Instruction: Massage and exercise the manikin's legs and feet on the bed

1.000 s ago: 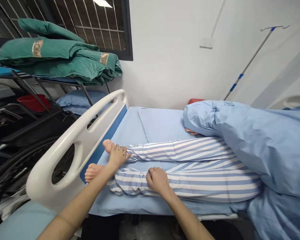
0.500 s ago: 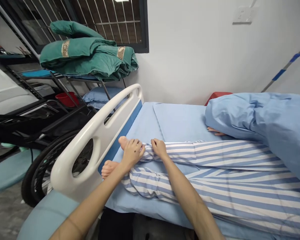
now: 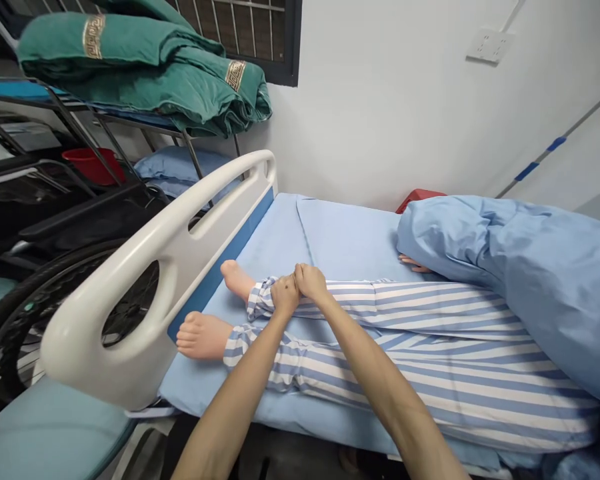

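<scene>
Striped pajama trousers (image 3: 430, 347) cover the two legs of a figure lying on the bed. My left hand (image 3: 286, 295) is closed on the far trouser leg, a little above its cuff. Right beside it and touching it, my right hand (image 3: 311, 282) is closed on the same leg's cloth; its fingertips are mostly hidden. The far bare foot (image 3: 237, 280) and near bare foot (image 3: 203, 336) stick out of the cuffs, toward the footboard. My left forearm crosses over the near trouser leg.
A white footboard (image 3: 145, 233) closes the left end of the bed. Behind it stand a wheelchair (image 3: 40, 287) and a rack with a green quilt (image 3: 145, 73). A bunched blue quilt (image 3: 505, 253) covers the figure's upper part, one hand (image 3: 414, 265) showing beneath it.
My left hand has moved right from the far ankle to beside my right hand and closed. Both feet now show more fully. The view has shifted too.
</scene>
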### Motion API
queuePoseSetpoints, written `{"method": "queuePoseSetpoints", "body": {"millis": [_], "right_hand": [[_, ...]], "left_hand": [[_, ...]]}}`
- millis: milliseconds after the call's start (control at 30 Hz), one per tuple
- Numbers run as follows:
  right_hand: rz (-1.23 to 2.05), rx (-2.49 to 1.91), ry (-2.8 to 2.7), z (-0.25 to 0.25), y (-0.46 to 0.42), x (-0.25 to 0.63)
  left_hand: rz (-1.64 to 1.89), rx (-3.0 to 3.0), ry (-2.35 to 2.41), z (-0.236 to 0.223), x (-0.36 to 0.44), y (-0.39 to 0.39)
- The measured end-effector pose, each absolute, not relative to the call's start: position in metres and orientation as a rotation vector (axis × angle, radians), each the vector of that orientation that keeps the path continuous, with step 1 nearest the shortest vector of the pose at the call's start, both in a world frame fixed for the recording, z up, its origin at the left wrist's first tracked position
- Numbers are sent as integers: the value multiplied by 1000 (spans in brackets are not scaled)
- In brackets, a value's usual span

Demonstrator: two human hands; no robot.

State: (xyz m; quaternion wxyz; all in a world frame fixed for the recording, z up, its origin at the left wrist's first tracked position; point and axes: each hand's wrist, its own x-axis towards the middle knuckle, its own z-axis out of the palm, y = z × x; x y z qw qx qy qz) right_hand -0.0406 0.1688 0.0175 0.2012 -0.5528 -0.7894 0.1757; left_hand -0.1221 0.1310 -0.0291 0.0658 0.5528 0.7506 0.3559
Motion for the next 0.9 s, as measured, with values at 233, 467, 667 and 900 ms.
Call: {"method": "queuePoseSetpoints", "body": {"millis": [233,467,667,900], "right_hand": [[493,-1533,-2158,8,166,-28],[745,-1298,-1879,-8,174,-22],[898,-1213,-1712,-10,177,-19],[694,-1417,-1946,6,173,-22]], "left_hand": [[824,1643,2361,-22,-120,129],[1072,1525,2186,20,-121,148],[1125,1447,2103,15,-97,159],[940,1471,2264,-11,-95,151]]}}
